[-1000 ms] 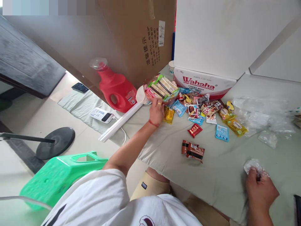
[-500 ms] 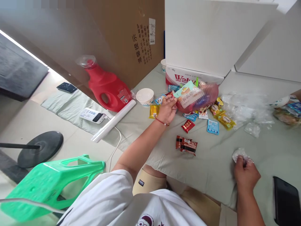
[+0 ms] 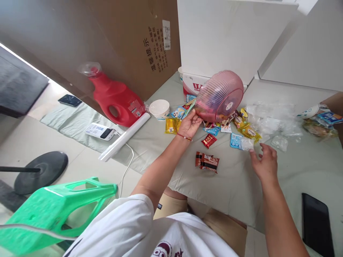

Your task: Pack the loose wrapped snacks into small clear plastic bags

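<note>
My left hand (image 3: 190,125) grips the rim of a see-through pink plastic bowl (image 3: 227,94). The bowl is tipped up with its ribbed underside towards me, and colourful packets show dimly through it. A pale green packet (image 3: 189,108) stands edge-on by my fingers; whether they hold it too is unclear. My right hand (image 3: 265,162) is open, fingers apart, just right of a crumpled clear wrapper (image 3: 247,144) that overlaps a blue snack packet (image 3: 235,140). Near the bowl lie a red packet (image 3: 209,141), brown packets (image 3: 209,162) and yellow packets (image 3: 171,125).
A paper bowl (image 3: 159,109), red jug (image 3: 116,94) and white roll (image 3: 124,137) are on the left. Clear plastic bags (image 3: 276,121) lie right, with a black phone (image 3: 317,221) nearer me. White boxes (image 3: 217,39) stand behind. A green stool (image 3: 53,207) is at lower left.
My left hand has tipped the pink bowl up, turning its underside towards me. My right hand has moved forward and left and opened, letting go of the crumpled clear wrapper by the blue packet.
</note>
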### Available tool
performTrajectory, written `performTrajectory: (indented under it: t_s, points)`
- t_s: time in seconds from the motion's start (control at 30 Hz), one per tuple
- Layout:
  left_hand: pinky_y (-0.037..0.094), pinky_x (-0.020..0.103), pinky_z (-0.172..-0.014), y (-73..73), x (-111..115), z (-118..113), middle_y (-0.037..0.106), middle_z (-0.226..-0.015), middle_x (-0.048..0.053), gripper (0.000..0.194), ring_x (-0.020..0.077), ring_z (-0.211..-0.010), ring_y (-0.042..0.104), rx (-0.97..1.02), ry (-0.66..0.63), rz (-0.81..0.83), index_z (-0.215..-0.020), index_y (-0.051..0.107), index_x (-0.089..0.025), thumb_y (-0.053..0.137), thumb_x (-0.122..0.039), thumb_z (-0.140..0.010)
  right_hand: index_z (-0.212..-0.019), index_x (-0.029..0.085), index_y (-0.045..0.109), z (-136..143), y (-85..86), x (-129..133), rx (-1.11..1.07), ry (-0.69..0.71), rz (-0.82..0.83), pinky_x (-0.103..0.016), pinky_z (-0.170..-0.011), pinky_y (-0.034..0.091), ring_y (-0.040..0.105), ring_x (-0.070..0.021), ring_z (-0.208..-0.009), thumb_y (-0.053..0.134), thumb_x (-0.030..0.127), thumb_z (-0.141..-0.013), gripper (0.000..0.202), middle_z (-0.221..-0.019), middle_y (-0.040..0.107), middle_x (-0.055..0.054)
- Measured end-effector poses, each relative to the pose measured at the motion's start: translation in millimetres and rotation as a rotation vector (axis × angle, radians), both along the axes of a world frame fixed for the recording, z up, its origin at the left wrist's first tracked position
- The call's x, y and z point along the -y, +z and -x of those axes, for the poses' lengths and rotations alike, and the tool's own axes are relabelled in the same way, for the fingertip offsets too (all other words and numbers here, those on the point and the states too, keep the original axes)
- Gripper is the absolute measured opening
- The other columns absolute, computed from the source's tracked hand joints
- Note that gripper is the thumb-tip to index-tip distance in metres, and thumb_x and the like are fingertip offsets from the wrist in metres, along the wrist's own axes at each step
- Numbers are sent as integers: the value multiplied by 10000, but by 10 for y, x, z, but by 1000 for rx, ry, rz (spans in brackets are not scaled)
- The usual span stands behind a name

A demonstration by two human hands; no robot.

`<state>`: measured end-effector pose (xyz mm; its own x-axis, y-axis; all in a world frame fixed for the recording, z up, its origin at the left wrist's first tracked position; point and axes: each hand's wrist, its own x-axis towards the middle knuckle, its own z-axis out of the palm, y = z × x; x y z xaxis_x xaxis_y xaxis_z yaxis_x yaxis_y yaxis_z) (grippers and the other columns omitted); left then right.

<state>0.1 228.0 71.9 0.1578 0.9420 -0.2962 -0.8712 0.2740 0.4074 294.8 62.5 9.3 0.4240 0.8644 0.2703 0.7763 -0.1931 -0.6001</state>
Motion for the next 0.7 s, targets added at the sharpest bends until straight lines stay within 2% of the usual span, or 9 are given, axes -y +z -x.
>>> performTrajectory:
  t_s: [0.07,0.13,0.27,0.37,0.43,0.57,0.63,0.7]
  points:
    - [306,169,-460,43,75,-82,200,-549,-94,391,40,-424,226,21,19,-15,-669,407,-191,586,-135,-1011,-1327,127,589,40,55,-44,-70,-27,-77,-475,-904,560,582,-296,-1158,609,523,-847,623,-1372,514,-218]
    - [310,174,-462,94,160,-187,186,-560,-88,397,47,-430,213,48,9,-31,-671,389,-196,561,-140,-1025,-1275,139,617,80,68,-84,-186,-55,-130,-455,-896,564,620,-256,-1076,643,488,-842,557,-1310,564,-187]
    - [330,187,-487,214,293,-384,185,-577,-72,419,56,-450,229,76,-75,-25,-659,359,-197,525,-146,-1041,-1098,168,656,169,60,-179,-602,-73,-275,-408,-890,556,628,-182,-919,739,463,-795,431,-1061,661,-77]
    - [336,200,-503,304,368,-497,187,-579,-65,383,72,-456,235,161,-96,-52,-681,419,-202,490,-146,-1053,-1017,194,662,243,162,-248,-950,-15,-349,-328,-815,557,610,-143,-862,818,453,-732,415,-1014,670,-39]
    - [325,208,-500,332,456,-572,205,-581,-65,363,76,-453,217,201,-100,-52,-703,453,-201,462,-141,-1061,-1034,216,676,282,293,-273,-1143,76,-315,-261,-697,530,579,-113,-786,822,483,-737,425,-1070,678,-38]
    - [313,208,-489,227,765,-737,217,-584,-75,355,68,-450,204,220,-253,22,-694,447,-193,519,-149,-1039,-1089,275,694,298,524,-215,-1366,280,-239,-220,-507,385,430,-76,-597,667,595,-863,392,-1231,667,-34]
    - [316,199,-486,110,917,-809,233,-578,-83,350,61,-446,218,245,-334,38,-690,445,-188,560,-144,-1018,-1139,308,697,272,552,-113,-1386,308,-291,-239,-482,336,431,-103,-602,553,615,-925,401,-1270,666,-38]
    - [314,188,-483,-4,1017,-856,237,-559,-91,360,54,-437,223,235,-369,50,-677,438,-184,595,-150,-1000,-1177,342,698,227,534,39,-1355,296,-384,-253,-479,308,452,-127,-630,543,610,-928,397,-1242,681,-31]
